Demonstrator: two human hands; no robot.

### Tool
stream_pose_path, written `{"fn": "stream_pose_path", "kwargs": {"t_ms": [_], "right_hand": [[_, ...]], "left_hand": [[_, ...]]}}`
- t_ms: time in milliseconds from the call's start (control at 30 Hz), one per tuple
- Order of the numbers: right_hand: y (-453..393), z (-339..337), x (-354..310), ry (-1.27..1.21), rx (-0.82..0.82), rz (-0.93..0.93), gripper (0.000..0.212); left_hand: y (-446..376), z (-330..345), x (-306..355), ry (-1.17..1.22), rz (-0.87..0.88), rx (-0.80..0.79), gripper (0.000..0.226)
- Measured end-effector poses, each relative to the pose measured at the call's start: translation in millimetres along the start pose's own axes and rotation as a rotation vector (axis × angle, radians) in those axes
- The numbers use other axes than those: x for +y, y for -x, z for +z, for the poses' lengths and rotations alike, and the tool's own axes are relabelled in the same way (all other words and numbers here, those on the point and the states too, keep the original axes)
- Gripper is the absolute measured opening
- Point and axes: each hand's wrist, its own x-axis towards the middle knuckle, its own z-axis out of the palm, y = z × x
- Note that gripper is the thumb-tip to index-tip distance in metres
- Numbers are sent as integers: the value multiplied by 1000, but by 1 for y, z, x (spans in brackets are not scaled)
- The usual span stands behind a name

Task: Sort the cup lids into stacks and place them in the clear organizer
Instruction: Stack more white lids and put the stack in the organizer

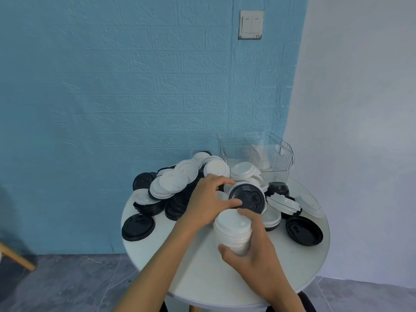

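Blue brick-pattern wall and grey floor behind a round white table, which carries the whole task. Right hand: fingers and thumb curled round a short stack of white lids, held just above the tabletop near its middle. Left hand: reaching into the heap, thumb and forefinger closing on the rim of a black lid that lies tilted on top of white ones; whether it is fully pinched cannot be told. Loose pile of black and white lids spreads over the far half of the table, with single black lids lying apart at the left and right edges. Clear organizer stands at the far right of the table, touching the pile; something pale shows faintly through its ribbed walls, but no stack can be made out inside. Judged progress: early; 1 white stack is begun and in hand, most lids remain unsorted, and placing stacks in the organizer appears not yet done
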Motion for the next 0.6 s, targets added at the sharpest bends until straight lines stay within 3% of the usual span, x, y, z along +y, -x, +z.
{"fn": "stream_pose_path", "kwargs": {"t_ms": [200, 333, 467, 600], "right_hand": [[2, -1, -4, -1, 15, 10, 75], [3, -2, -6, -1, 20, 21, 76], [3, -3, -7, 0, 17, 33, 76], [3, -3, -8, -4, 14, 42, 77]], "left_hand": [[-23, -5, 7, -383, 225, -195, 84], [-32, -1, 10, -572, 318, -280, 79], [-31, 4, 8, -545, 319, -291, 75], [-29, 5, 6, -368, 235, -250, 70]]}}
